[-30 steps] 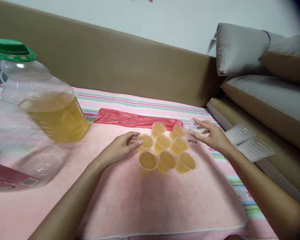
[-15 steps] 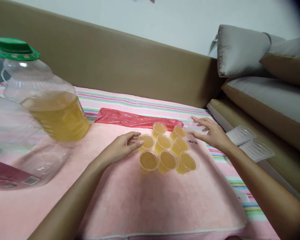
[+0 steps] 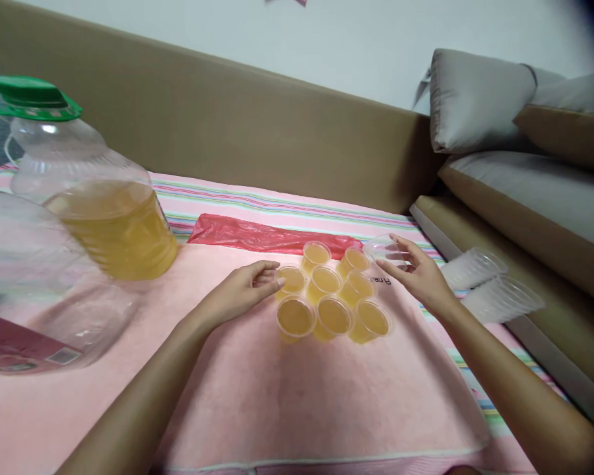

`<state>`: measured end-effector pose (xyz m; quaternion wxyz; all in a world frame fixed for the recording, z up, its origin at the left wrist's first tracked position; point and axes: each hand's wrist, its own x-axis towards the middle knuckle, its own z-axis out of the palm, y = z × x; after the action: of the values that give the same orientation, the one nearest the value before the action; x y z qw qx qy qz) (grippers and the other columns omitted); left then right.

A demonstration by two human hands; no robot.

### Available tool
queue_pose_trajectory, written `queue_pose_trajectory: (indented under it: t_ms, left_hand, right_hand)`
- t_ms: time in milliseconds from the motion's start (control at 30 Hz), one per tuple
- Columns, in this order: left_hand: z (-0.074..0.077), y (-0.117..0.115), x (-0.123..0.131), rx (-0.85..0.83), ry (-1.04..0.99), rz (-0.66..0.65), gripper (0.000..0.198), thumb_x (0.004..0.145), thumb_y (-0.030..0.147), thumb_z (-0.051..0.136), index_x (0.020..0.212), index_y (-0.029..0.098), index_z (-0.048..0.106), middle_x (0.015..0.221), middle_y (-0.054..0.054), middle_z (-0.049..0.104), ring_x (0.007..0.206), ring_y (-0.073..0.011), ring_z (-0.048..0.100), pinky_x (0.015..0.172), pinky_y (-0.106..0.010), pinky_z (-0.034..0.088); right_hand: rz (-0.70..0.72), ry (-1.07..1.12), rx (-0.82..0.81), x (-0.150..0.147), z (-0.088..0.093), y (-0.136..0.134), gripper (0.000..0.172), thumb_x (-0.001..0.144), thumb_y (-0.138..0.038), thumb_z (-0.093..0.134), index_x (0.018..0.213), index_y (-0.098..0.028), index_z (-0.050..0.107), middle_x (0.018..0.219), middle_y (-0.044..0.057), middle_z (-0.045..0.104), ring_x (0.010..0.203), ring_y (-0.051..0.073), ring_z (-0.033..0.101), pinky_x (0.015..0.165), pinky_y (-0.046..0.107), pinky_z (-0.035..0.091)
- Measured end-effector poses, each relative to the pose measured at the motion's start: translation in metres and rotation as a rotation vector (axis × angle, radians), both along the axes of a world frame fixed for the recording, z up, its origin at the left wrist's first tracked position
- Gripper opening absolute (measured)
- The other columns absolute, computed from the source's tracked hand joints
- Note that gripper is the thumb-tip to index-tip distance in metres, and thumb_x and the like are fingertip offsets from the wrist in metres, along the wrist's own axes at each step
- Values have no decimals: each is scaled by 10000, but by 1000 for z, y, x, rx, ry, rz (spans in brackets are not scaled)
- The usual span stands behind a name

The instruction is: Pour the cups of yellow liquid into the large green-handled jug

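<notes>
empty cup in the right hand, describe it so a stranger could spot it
Find the pink towel, then the cluster of small cups of yellow liquid on it. At the cluster's far right corner, the right hand holds the empty cup. Unlike its neighbours, it is clear with no liquid.

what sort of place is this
Probably a home living room: brown padded sofa back, grey cushions, and a pink towel under small cups of yellow liquid; the right hand holds an empty cup.

The near jug (image 3: 44, 290) is blurred and cut by the left edge — its label (image 3: 10, 340) unreadable; the towel print (image 3: 382, 282) is too small; the right hand (image 3: 420, 274) half-hides a clear cup (image 3: 380, 249).
</notes>
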<state>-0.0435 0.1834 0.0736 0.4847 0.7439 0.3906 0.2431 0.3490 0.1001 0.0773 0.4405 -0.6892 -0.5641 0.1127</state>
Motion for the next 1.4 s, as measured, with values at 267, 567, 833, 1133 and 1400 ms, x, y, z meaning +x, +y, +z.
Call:
queue_pose_trajectory:
  t_ms: [267,567,833,1133,1400]
  left_hand:
    - [1,-2,2,-4,-16,9,673,936,674,721,1408,194,686,1492,-134,762,1376,-358,734,1208,-515,571]
    - [2,-3,2,-5,-2,24,708,924,693,720,1427,196,682,1541,-142,729,1395,-356,725,1231,-517,562]
    - [3,-4,2,-1,8,16,720,931,688,714,1443,183,671,1545,-141,727,1405,-349,718,1235,-496,556]
    - [5,-5,3,-4,12,32,705,945,678,696,1452,189,671,1566,-130,716,1424,-349,708,1230,-472,559]
    - [9,-7,2,52,33,49,631,1000,692,624,1409,223,721,1582,-125,706,1461,-379,679,1222,-514,562]
  right_hand:
    - [158,-109,-19,4,9,-38,727,920,-575,819,1591,-371,625,1505,102,694,1252,317,724,1014,523,636]
    - [274,-352,-70,9,28,-43,622,948,-503,795,1536,-354,661,1405,77,754,1246,315,733,949,494,642]
    - [316,-480,-89,8,41,-37,530,940,-490,799,1421,-302,680,1440,89,755,1250,337,751,984,524,648]
    - [387,-660,-29,-1,57,-30,476,980,-423,745,1428,-273,692,1456,109,764,1369,383,713,1149,594,558]
    - [382,-673,-49,-4,71,-30,519,990,-525,764,1477,-378,664,1493,48,738,1382,365,688,1162,579,503]
